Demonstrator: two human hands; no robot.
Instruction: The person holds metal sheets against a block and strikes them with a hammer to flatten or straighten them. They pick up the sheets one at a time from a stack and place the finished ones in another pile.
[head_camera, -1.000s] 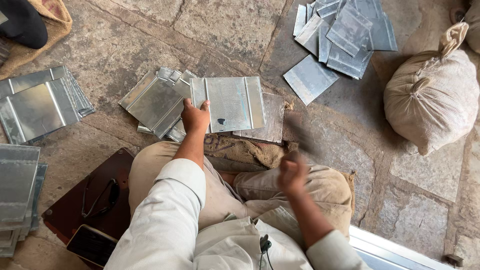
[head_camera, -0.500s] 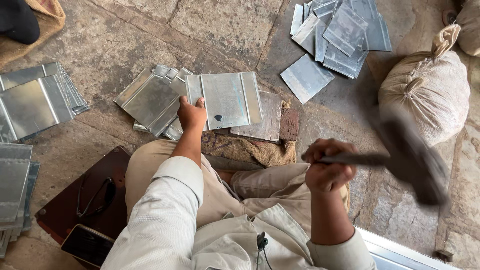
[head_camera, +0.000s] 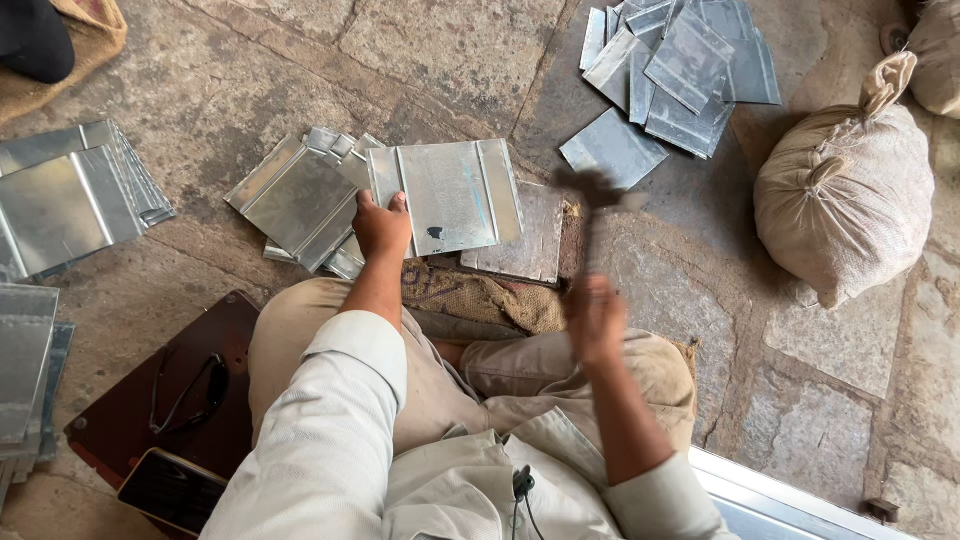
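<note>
Nearest the camera, a person in a pale shirt sits cross-legged on the stone floor (head_camera: 800, 400), knees in tan trousers. At the near left a dark red board (head_camera: 120, 420) lies on the floor and carries a pair of sunglasses (head_camera: 185, 392) and a dark phone (head_camera: 170, 490) at its near edge. The right hand (head_camera: 594, 318) is raised over the right knee with its fingers wrapped tight around the handle of a hammer (head_camera: 592, 205), whose head is blurred and hangs just above the right edge of the work. The left hand (head_camera: 380, 225) reaches forward and presses down on the near left corner of a ribbed metal sheet (head_camera: 450, 195) — fingers close together, flat against the metal. That sheet lies straight ahead of the knees on a darker flat plate (head_camera: 530, 235), with a scrap of burlap (head_camera: 480, 298) between plate and legs. Just left of it, touching, lies a loose pile of similar sheets (head_camera: 295, 200). Farther left are two more stacks (head_camera: 65, 200), one cut off by the picture's edge. Beyond, at the upper right, a scattered heap of flat metal pieces (head_camera: 680, 70) lies well apart from the work — and to its right stands a tied cloth sack (head_camera: 850, 190).
</note>
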